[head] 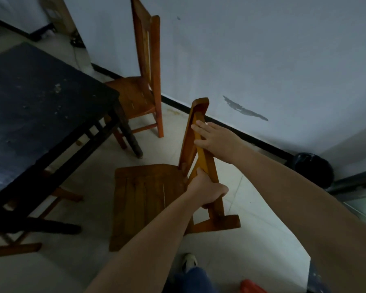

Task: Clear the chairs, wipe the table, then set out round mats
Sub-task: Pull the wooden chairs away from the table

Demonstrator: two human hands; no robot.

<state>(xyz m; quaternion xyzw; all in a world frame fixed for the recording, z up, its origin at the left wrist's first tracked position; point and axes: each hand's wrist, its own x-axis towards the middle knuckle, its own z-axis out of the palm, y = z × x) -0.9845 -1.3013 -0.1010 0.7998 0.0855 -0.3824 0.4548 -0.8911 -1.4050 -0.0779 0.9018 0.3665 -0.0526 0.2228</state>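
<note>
Though half hidden under table (40,92) — chair legs (66,194).

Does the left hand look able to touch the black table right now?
Probably not: the left hand grips the back of the near chair, whose seat lies between it and the table. It must let go first.

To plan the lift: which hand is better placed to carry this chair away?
Probably the left hand: it grips the chair low on its back; the right hand only rests flat above.
</note>
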